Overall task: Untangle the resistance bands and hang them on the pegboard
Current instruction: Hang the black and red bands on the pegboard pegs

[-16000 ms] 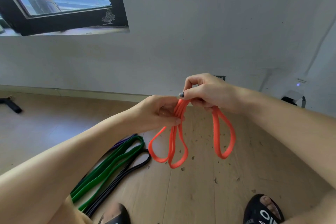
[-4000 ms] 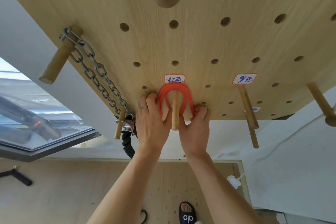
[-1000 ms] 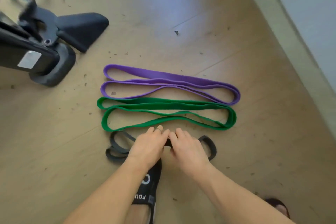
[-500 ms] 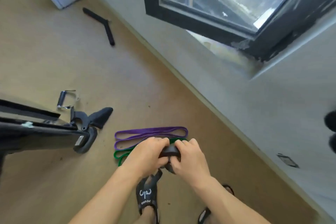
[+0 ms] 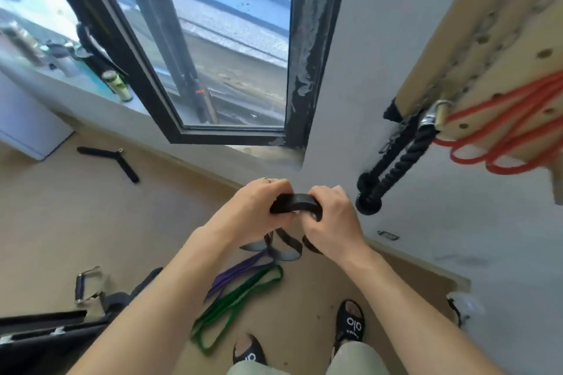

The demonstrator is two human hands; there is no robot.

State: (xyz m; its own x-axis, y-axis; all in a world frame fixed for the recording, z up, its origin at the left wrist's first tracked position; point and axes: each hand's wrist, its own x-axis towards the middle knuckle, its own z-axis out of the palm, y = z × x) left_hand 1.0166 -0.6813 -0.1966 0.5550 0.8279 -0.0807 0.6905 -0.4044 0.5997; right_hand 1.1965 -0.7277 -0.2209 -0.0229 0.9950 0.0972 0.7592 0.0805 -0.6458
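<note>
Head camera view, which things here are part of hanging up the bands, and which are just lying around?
Job: black band held by left hand and right hand; purple band; green band; orange band; pegboard.
Lying about: black rope; V-handle; strap handle.

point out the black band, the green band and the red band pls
black rubber resistance band (image 5: 294,201), head view, folded top span between the hands
green rubber resistance band (image 5: 234,304), head view, middle of the strand on the floor
red rubber resistance band (image 5: 499,128), head view, strands against the pegboard

The right sandal (image 5: 350,323) reads "alo", and the left sandal (image 5: 248,350) shows it partly.
</note>
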